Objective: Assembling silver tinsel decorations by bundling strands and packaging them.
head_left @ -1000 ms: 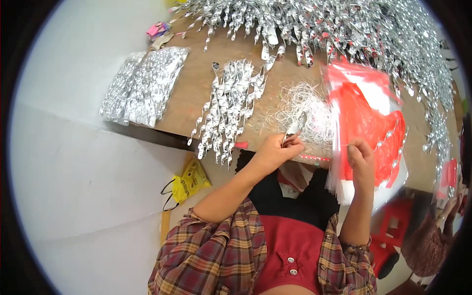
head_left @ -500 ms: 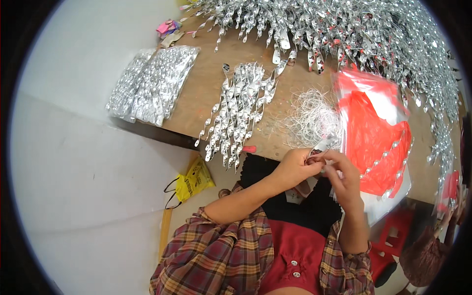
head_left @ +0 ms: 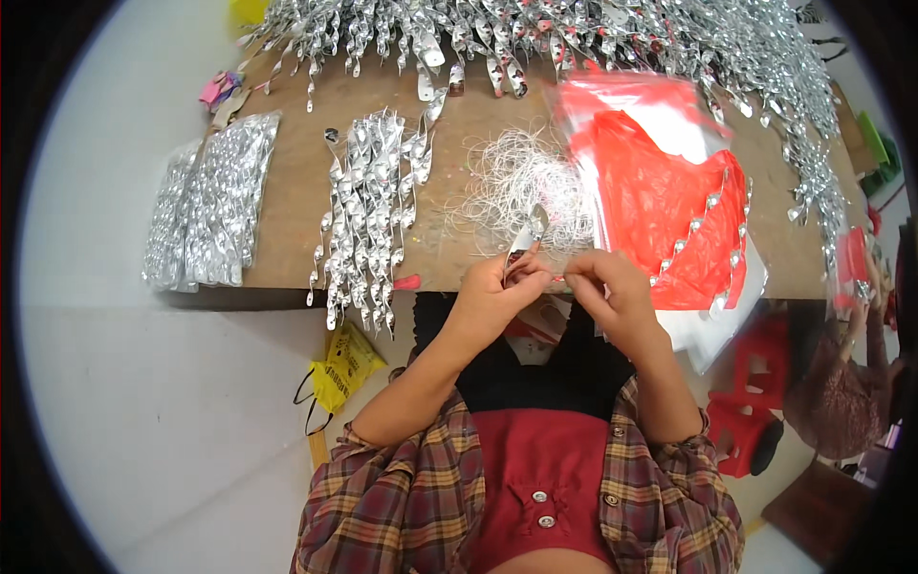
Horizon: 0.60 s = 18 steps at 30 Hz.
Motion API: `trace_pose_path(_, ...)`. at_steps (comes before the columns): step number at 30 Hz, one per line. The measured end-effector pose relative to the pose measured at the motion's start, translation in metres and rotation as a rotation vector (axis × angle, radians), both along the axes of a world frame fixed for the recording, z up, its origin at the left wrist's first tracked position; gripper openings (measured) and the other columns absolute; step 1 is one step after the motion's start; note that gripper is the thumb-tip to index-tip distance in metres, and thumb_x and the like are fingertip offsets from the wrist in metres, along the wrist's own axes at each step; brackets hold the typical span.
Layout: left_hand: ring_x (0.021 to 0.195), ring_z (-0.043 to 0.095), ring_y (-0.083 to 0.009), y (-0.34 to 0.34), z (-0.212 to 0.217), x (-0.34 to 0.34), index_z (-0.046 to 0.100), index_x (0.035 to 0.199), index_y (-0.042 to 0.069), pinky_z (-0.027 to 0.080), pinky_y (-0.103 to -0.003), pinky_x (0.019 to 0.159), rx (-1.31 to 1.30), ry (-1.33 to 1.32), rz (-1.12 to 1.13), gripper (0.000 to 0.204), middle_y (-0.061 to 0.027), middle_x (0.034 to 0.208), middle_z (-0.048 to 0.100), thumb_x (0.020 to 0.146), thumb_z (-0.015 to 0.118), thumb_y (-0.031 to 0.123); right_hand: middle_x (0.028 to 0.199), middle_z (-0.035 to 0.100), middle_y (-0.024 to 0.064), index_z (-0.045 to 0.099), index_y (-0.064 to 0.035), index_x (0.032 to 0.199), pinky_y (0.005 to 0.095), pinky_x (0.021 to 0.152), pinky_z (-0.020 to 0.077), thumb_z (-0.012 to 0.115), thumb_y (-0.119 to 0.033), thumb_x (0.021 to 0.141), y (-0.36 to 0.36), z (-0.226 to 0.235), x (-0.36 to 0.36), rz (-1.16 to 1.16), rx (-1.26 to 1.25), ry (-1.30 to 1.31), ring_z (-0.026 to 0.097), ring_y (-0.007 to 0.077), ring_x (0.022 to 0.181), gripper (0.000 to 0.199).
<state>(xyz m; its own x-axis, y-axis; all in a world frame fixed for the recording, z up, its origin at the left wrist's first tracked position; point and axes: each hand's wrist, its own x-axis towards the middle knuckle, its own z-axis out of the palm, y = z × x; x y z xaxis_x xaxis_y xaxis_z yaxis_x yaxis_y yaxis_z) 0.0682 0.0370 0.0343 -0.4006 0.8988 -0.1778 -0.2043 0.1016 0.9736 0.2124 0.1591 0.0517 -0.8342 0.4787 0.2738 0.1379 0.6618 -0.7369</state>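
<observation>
Over the table's front edge, my left hand [head_left: 492,304] grips a shiny silver twisted strip [head_left: 525,235], whose flat end sticks up past the fingers. Close on its right, my right hand [head_left: 620,295] has thumb and fingertips pinched together; what they hold, perhaps a thin string, is too small to make out. Just beyond both hands lies a loose tangle of white string [head_left: 526,182]. A red plastic bag [head_left: 650,191], with several silver spirals across it, rests to the right of the string. Left of it, a bundle of silver spiral strips [head_left: 365,206] hangs partly over the edge.
Clear packs of silver spirals [head_left: 228,206] lie at the table's left end. A large heap of silver spirals [head_left: 612,38] covers the back. A yellow bag [head_left: 346,368] is below the table, red stools [head_left: 751,392] are at right, and another person [head_left: 841,383] sits at far right.
The view has turned, so the table stuff sits further left. My hands have come slightly apart, the right moving away from the strip, which now points up from my left hand.
</observation>
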Motion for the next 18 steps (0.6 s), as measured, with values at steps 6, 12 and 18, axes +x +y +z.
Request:
trace_pose_path(6, 0.068, 0.045, -0.0018, -0.004, -0.005, 0.003, 0.062, 0.087, -0.001, 0.038, -0.018, 0.063, -0.037, -0.070, 0.037, 0.014, 0.0047, 0.074, 0.053, 0.086, 0.061, 0.013, 0.072, 0.058, -0.0008, 0.059, -0.0013, 0.089, 0.0190, 0.055, 0.0379, 0.059, -0.006, 0.084, 0.003, -0.003, 0.011, -0.162, -0.388, -0.065, 0.052, 0.0038, 0.061, 0.007)
trace_pose_path(12, 0.068, 0.045, -0.0023, -0.004, 0.001, 0.000, 0.062, 0.093, 0.001, 0.036, -0.018, 0.062, -0.062, -0.102, 0.031, 0.014, 0.0045, 0.078, 0.055, 0.086, 0.061, 0.014, 0.084, 0.062, 0.0042, 0.060, -0.0010, 0.101, 0.0201, 0.055, 0.0407, 0.059, -0.005, 0.084, 0.010, -0.004, 0.008, -0.131, -0.197, -0.042, 0.052, 0.0055, 0.061, 0.017)
trace_pose_path(18, 0.067, 0.044, -0.0017, -0.002, -0.002, 0.002, 0.063, 0.092, 0.001, 0.035, -0.018, 0.061, 0.010, -0.062, 0.020, 0.015, 0.0050, 0.077, 0.054, 0.086, 0.060, 0.014, 0.098, 0.062, 0.0086, 0.058, -0.0009, 0.110, 0.0244, 0.065, 0.0458, 0.057, -0.002, 0.085, -0.004, -0.003, -0.009, 0.042, -0.316, 0.031, 0.058, 0.0112, 0.074, 0.025)
